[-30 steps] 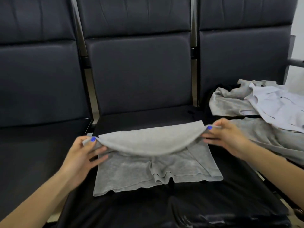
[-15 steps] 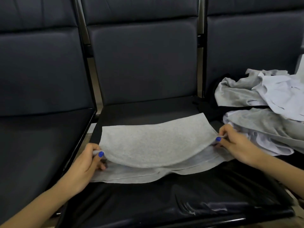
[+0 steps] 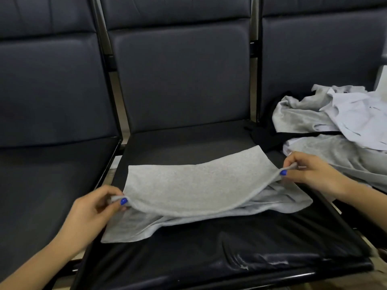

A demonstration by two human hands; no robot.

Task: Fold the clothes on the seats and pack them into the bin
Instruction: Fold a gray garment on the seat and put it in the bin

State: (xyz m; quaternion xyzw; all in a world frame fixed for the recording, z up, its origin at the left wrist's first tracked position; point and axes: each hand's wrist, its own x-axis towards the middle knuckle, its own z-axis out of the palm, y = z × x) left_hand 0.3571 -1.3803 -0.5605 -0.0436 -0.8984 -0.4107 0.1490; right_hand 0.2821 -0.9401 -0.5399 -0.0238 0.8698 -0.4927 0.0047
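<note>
The grey shorts [image 3: 194, 185] lie on the middle seat [image 3: 230, 243], half folded: the upper layer is lifted and drawn toward the person over the lower layer, which rests flat on the cushion. The left hand [image 3: 92, 214] pinches the near left corner of the upper layer between thumb and fingers [image 3: 117, 198]; the right hand [image 3: 310, 172] pinches the right corner the same way. Between the two pinches the free edge sags in a long curve, which suggests a soft, light knit with no stiffness of its own. It looks likely to drape wherever it is unsupported and to hold a fold only once laid flat and pressed.

Because the cloth is limp, the corners are the sensible holds, as taken now: gripped there and kept taut, the edge can be lined up with the hem below the fingers. A single grip in the middle would probably let both sides droop and spoil the fold. The seat cover looks smooth and shiny, so the lower layer may slide if the upper one is dragged rather than lowered.

Beyond the right fingers, on the next seat, waits a loose pile of clothes [image 3: 335, 122], grey, pale and black pieces tangled together. The bin is not in view.
</note>
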